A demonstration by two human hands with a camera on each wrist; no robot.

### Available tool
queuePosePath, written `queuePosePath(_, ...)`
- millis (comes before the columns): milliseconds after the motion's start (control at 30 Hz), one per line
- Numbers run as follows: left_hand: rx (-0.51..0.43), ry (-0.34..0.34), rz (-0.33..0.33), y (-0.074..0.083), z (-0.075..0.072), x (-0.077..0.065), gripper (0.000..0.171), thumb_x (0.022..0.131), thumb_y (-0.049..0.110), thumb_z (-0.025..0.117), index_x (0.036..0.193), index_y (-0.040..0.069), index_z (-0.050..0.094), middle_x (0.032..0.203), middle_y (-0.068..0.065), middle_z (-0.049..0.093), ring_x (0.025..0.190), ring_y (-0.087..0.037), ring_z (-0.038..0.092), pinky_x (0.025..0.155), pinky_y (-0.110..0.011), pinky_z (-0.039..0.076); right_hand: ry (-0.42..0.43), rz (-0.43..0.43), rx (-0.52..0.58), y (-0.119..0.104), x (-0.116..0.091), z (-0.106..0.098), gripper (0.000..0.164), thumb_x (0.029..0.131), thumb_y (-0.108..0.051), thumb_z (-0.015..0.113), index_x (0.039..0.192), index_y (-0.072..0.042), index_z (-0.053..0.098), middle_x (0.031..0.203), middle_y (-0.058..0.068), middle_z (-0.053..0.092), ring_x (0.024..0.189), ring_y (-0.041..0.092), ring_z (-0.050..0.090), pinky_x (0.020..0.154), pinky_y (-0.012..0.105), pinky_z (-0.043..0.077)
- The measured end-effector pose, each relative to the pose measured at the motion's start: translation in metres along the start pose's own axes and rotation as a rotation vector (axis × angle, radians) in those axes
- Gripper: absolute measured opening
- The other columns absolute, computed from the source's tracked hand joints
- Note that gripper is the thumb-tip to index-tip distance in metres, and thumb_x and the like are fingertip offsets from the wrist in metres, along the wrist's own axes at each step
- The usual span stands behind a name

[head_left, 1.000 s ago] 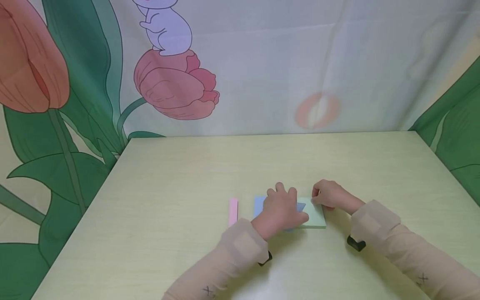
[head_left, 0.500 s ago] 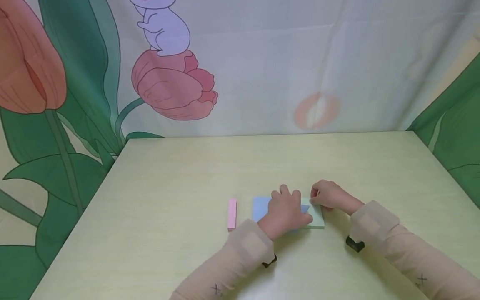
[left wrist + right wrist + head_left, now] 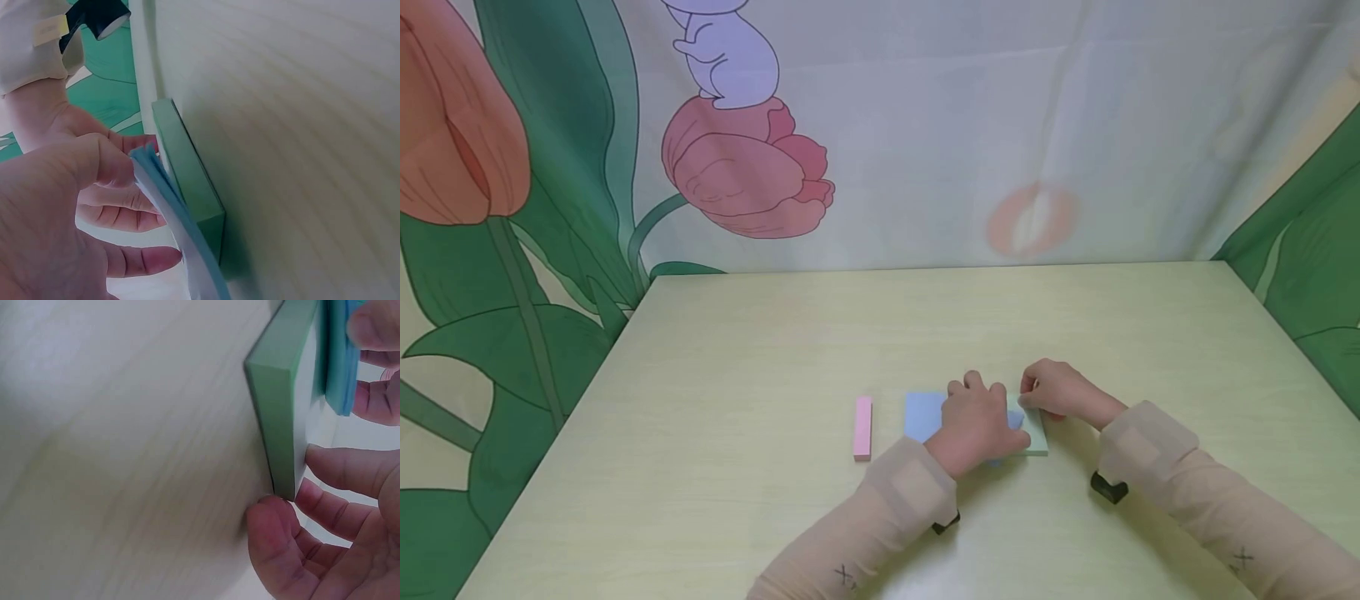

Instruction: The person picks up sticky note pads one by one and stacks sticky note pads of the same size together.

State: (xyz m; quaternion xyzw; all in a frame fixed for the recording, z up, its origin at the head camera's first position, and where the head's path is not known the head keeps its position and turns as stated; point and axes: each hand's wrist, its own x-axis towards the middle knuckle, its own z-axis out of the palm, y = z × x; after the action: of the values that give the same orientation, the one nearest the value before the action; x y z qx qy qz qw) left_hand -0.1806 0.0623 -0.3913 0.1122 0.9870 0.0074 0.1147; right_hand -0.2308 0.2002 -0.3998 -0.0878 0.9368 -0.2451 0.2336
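A blue sticky note pad (image 3: 923, 414) lies partly over a thick pale green sticky note pad (image 3: 1037, 437). My left hand (image 3: 976, 423) grips the blue pad, covering its middle in the head view; in the left wrist view, thumb and fingers hold the bowed blue sheets (image 3: 181, 219) just over the green pad (image 3: 187, 162). At the green pad's far right corner is my right hand (image 3: 1060, 388). The right wrist view has its thumb on top of the green pad (image 3: 275, 419) and its fingers at the corner and edge, pinching it.
Left of the pads lies a narrow pink block (image 3: 862, 429), apart from them. Everything rests on a pale wood-grain table (image 3: 737, 400). Behind it hangs a printed curtain (image 3: 910, 150) with flowers and a white animal.
My left hand has slid a little to the right, its blue pad reaching further over the green one. The pink block's near end has come out from behind the left sleeve. My right hand has stayed put.
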Motion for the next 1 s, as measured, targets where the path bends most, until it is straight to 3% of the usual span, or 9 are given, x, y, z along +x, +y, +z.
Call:
queuePosePath(667,0.062,-0.004,0.009,-0.0004,0.0046,0.0005,0.048,0.077,0.058,0.052,0.101,0.017,0.048,0.099,-0.006,0.042,0.077,-0.018,0.041,0.049,-0.024,0.036,0.000,0.025,-0.005,-0.0003,0.0014,-0.0001,0.008,0.083,-0.012,0.057,0.082,-0.004,0.057,0.052,-0.001,0.044,0.041,0.009,0.040,0.042,0.019,0.034)
queuePosePath(1000,0.012,0.023,0.019,-0.0018,0.0072,-0.0013,0.052,0.076,0.062,0.053,0.101,0.017,0.049,0.095,-0.004,0.044,0.075,-0.017,0.043,0.049,-0.023,0.036,-0.011,0.014,0.002,-0.0020,-0.0003,-0.0005,0.008,0.084,-0.011,0.056,0.084,-0.003,0.057,0.051,-0.002,0.043,0.043,0.008,0.040,0.044,0.020,0.035)
